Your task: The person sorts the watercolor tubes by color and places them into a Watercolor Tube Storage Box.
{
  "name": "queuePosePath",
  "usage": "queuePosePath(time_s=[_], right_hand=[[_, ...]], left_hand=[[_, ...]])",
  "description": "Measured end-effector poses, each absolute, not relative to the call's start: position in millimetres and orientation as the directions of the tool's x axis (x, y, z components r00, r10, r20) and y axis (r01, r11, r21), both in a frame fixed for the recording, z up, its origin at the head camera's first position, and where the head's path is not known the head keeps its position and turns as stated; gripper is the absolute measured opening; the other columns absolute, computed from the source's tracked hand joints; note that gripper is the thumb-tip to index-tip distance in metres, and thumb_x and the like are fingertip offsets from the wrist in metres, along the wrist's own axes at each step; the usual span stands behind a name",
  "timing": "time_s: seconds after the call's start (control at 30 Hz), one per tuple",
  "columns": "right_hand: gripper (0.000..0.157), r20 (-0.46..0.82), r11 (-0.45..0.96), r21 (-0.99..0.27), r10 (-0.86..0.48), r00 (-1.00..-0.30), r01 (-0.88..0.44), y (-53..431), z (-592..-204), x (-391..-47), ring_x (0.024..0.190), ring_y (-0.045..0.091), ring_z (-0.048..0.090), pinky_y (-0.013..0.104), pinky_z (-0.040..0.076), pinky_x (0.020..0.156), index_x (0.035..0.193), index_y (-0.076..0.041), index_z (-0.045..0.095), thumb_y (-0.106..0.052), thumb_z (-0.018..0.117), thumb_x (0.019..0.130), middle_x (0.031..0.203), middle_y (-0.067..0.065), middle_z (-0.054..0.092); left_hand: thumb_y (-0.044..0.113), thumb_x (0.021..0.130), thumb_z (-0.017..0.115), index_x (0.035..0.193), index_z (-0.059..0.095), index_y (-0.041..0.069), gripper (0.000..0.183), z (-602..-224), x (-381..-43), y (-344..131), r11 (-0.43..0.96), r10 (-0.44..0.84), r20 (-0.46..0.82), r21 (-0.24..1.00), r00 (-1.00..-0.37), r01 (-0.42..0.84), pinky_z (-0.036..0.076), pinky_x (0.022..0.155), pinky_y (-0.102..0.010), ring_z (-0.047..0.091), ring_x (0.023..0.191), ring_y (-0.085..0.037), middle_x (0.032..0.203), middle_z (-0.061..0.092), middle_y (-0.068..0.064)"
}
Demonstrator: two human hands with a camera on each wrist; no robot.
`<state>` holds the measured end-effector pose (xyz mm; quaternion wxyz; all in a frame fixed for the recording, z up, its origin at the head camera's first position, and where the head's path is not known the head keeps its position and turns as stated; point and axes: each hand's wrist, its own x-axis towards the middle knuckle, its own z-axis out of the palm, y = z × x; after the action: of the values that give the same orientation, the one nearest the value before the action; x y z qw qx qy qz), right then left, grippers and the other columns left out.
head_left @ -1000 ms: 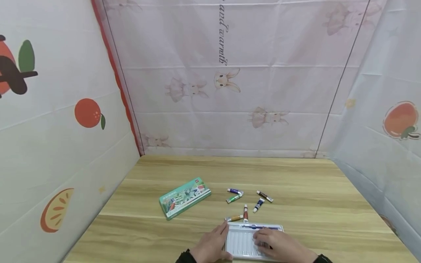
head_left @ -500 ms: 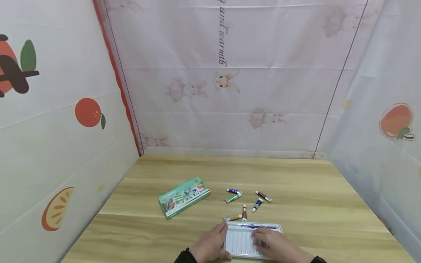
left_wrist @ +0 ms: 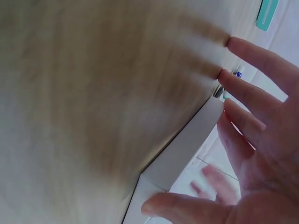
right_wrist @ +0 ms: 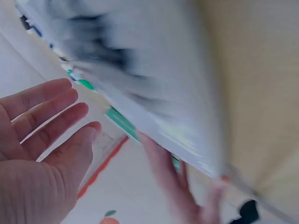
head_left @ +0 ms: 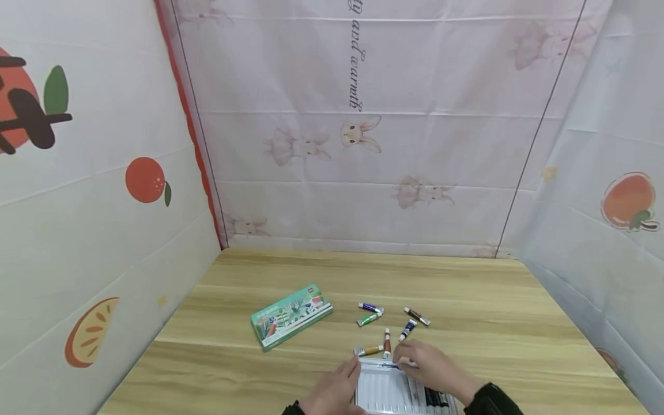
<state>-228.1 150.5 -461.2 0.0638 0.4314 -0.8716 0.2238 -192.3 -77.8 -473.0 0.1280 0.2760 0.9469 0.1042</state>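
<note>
My left hand rests along the left side of a white plastic tray at the front of the table. Its thumb and fingertips touch the tray wall in the left wrist view, fingers nearly straight. My right hand is over the tray's far edge, fingers loosely bent and empty in the right wrist view. Black tubes lie in the tray's right slots, and a paintbrush lies in its far groove. Just beyond are a blue paint tube, a reddish-brown tube and an ochre tube.
A purple tube, a green tube and a dark brown tube lie farther back. To the left sits a teal paint box. Printed cloth walls enclose the table at the back and both sides.
My right hand has moved from the tray's right slots away from me to its far edge, uncovering the black tubes. The left hand keeps its place on the tray.
</note>
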Motion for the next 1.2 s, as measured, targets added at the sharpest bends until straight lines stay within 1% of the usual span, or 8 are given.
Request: queuePosePath(time_s=[0.1, 0.3, 0.47, 0.6, 0.7, 0.83, 1.03, 1.2], right_hand=[[0.013, 0.296, 0.526, -0.331, -0.730, -0.615, -0.783, 146, -458, -248, 0.079, 0.009, 0.051, 0.021, 0.043, 0.063, 0.086, -0.015, 0.059, -0.008, 0.058, 0.075, 0.085, -0.005, 0.054], [0.013, 0.244, 0.587, -0.280, -0.722, -0.648, -0.759, 135, -461, -273, 0.078, 0.014, 0.052, 0.024, 0.043, 0.063, 0.087, -0.011, 0.059, -0.008, 0.058, 0.075, 0.085, -0.001, 0.053], [0.019, 0.147, 0.613, -0.301, -0.727, -0.671, -0.731, 125, -470, -274, 0.072, 0.007, 0.051, 0.019, 0.042, 0.057, 0.088, -0.013, 0.059, -0.006, 0.062, 0.070, 0.084, -0.006, 0.052], [0.020, 0.167, 0.588, -0.255, -0.755, -0.634, -0.768, 112, -477, -272, 0.066, 0.000, 0.046, 0.016, 0.039, 0.052, 0.084, -0.019, 0.058, -0.007, 0.063, 0.069, 0.080, -0.011, 0.051], [0.016, 0.192, 0.577, -0.206, -0.768, -0.610, -0.791, 104, -477, -271, 0.060, -0.001, 0.042, 0.014, 0.036, 0.048, 0.077, -0.020, 0.053, -0.009, 0.062, 0.071, 0.072, -0.013, 0.047], [0.016, 0.200, 0.557, -0.193, -0.784, -0.588, -0.808, 105, -474, -268, 0.054, -0.001, 0.037, 0.014, 0.032, 0.043, 0.073, -0.020, 0.048, -0.008, 0.059, 0.073, 0.064, -0.014, 0.041], [0.015, 0.205, 0.540, -0.191, -0.795, -0.571, -0.820, 115, -474, -268, 0.056, -0.002, 0.041, 0.015, 0.034, 0.045, 0.080, -0.022, 0.056, -0.008, 0.055, 0.077, 0.069, -0.014, 0.047], [0.017, 0.164, 0.568, -0.219, -0.780, -0.603, -0.794, 124, -471, -268, 0.058, 0.000, 0.043, 0.017, 0.037, 0.047, 0.075, -0.020, 0.059, -0.003, 0.057, 0.073, 0.068, -0.014, 0.048]], left_hand=[[0.054, 0.066, 0.054, 0.124, 0.034, 0.005, 0.079, -474, -192, -80, 0.813, 0.571, -0.174, 0.251, -0.802, 0.525, 0.039, 0.077, -0.029, 0.033, 0.111, -0.015, 0.128, 0.029, -0.006], [0.059, 0.068, 0.047, 0.125, 0.033, 0.010, 0.077, -479, -186, -80, 0.818, 0.550, -0.233, 0.346, -0.802, 0.460, 0.035, 0.080, -0.041, 0.031, 0.113, -0.020, 0.130, 0.026, -0.002], [0.066, 0.066, 0.042, 0.125, 0.033, 0.014, 0.080, -481, -183, -77, 0.830, 0.525, -0.273, 0.374, -0.806, 0.413, 0.035, 0.079, -0.045, 0.030, 0.113, -0.020, 0.130, 0.026, 0.002], [0.063, 0.067, 0.043, 0.125, 0.033, 0.012, 0.078, -479, -184, -79, 0.840, 0.519, -0.275, 0.337, -0.809, 0.424, 0.035, 0.079, -0.045, 0.029, 0.114, -0.019, 0.130, 0.025, 0.002], [0.061, 0.068, 0.044, 0.126, 0.032, 0.011, 0.077, -478, -185, -81, 0.848, 0.511, -0.279, 0.318, -0.813, 0.424, 0.035, 0.079, -0.045, 0.029, 0.114, -0.019, 0.130, 0.025, 0.003], [0.061, 0.067, 0.046, 0.126, 0.032, 0.011, 0.078, -478, -186, -80, 0.846, 0.508, -0.289, 0.343, -0.811, 0.408, 0.034, 0.080, -0.046, 0.028, 0.114, -0.019, 0.130, 0.024, 0.004], [0.062, 0.067, 0.046, 0.126, 0.031, 0.010, 0.080, -479, -185, -80, 0.839, 0.515, -0.288, 0.365, -0.808, 0.404, 0.033, 0.080, -0.047, 0.028, 0.115, -0.020, 0.130, 0.025, 0.001], [0.059, 0.067, 0.049, 0.126, 0.032, 0.010, 0.078, -477, -184, -80, 0.840, 0.508, -0.279, 0.368, -0.815, 0.398, 0.033, 0.080, -0.047, 0.028, 0.114, -0.020, 0.130, 0.025, 0.001]])
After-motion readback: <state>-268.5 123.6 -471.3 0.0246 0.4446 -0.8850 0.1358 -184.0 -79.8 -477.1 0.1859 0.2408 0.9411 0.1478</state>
